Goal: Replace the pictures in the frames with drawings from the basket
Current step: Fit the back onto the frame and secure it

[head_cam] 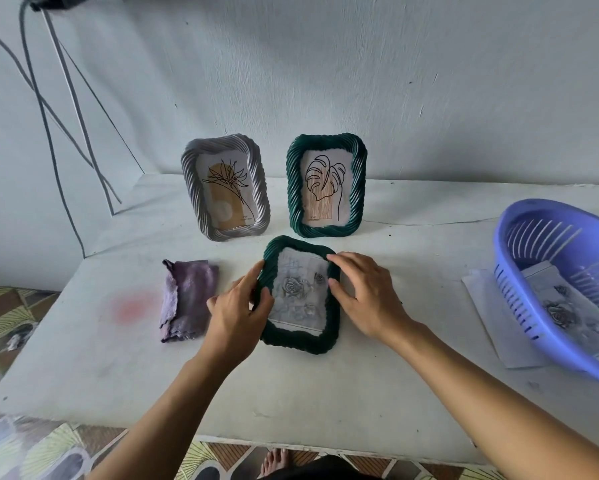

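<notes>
A dark green frame [300, 339] lies face up on the white table [291, 393], with a grey rose drawing [296, 292] behind its glass. My left hand [237, 306] grips its left edge, thumb over the rim. My right hand [364, 299] grips the right edge, fingers reaching to the top corner. Behind it stand a silver frame [225, 190] with a line-drawn flower picture and a second green frame [326, 185] with a leaf picture. At the right sits a blue-purple basket [520, 292] holding another rose drawing [565, 313].
A folded purple cloth [187, 299] lies left of the flat frame. White paper sheets [492, 320] stick out from under the basket. Cables [59, 109] hang down the wall at the left. The table's front edge is close to me, above a patterned floor.
</notes>
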